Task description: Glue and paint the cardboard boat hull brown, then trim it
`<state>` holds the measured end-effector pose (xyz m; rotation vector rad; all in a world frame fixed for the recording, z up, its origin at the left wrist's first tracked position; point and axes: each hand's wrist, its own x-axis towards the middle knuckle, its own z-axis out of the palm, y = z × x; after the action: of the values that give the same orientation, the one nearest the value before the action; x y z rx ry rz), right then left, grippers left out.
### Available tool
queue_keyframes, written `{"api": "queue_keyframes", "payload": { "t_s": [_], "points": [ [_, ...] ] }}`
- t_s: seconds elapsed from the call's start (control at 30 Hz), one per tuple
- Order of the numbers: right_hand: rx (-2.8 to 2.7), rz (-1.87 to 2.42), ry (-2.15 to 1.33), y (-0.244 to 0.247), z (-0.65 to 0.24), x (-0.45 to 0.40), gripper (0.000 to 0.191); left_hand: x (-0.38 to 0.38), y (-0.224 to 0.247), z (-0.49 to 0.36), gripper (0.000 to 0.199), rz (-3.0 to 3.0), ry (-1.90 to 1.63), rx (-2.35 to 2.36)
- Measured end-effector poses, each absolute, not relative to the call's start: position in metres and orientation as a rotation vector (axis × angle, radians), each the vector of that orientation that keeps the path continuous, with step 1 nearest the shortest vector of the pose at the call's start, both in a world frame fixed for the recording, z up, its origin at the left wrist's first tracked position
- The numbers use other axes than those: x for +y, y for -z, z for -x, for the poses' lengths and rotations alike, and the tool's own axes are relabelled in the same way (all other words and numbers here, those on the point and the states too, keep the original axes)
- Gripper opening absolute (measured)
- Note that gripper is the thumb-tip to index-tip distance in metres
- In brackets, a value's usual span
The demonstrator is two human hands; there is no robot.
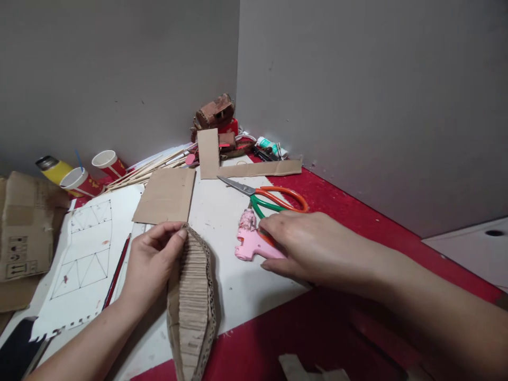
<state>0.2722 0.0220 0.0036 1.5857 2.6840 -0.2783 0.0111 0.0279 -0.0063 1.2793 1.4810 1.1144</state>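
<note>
My left hand point(156, 254) pinches the upper tip of a leaf-shaped cardboard piece point(194, 296) between thumb and fingers. The piece has a ribbed, corrugated face and a raised cardboard rim along its edge. My right hand point(297, 243) is closed around the handle of a pink hot glue gun point(251, 241), which lies on a white sheet point(226, 264); part of the handle is hidden under the fingers. Just beyond that hand, scissors point(257, 194) with one orange and one green handle lie with their tips pointing left.
A square cardboard piece point(164, 196) and cardboard strips point(260, 168) lie ahead. At left are a truss drawing point(85, 259), a dark red pencil point(117, 272), red paper cups point(109, 164), wooden sticks point(154, 166) and a cardboard box point(26, 227). Grey walls point(357, 95) bound the red table point(337, 211).
</note>
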Motion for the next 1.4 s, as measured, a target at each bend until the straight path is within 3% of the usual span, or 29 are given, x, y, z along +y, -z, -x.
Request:
{"api": "queue_keyframes", "payload": {
  "t_s": [0.27, 0.33, 0.47, 0.53, 0.8, 1.0, 1.4],
  "points": [
    [2.706, -1.731, 0.451, 0.000, -0.276, 0.025, 0.011, 0.013, 0.009, -0.015, 0.014, -1.261, -1.002, 1.381],
    [2.753, -1.804, 0.851, -0.006, -0.280, 0.025, 0.012, 0.010, 0.009, -0.015, 0.012, -1.260, -0.956, 1.344],
    [2.483, -1.917, 2.106, -0.015, -0.288, 0.020, 0.013, 0.004, 0.009, -0.017, 0.014, -1.247, -0.872, 1.297],
    [2.264, -1.906, 2.415, -0.017, -0.288, 0.017, 0.013, 0.002, 0.010, -0.017, 0.015, -1.220, -0.839, 1.267],
    [2.664, -1.343, 1.969, -0.023, -0.275, 0.014, 0.029, 0.000, 0.011, -0.018, 0.013, -1.166, -0.805, 1.238],
    [2.732, -1.228, 1.976, -0.019, -0.266, 0.012, 0.038, -0.001, 0.012, -0.019, 0.013, -1.188, -0.783, 1.246],
    [2.832, -1.183, 1.936, -0.004, -0.266, 0.012, 0.035, -0.002, 0.012, -0.020, 0.013, -1.201, -0.763, 1.261]
  ]
}}
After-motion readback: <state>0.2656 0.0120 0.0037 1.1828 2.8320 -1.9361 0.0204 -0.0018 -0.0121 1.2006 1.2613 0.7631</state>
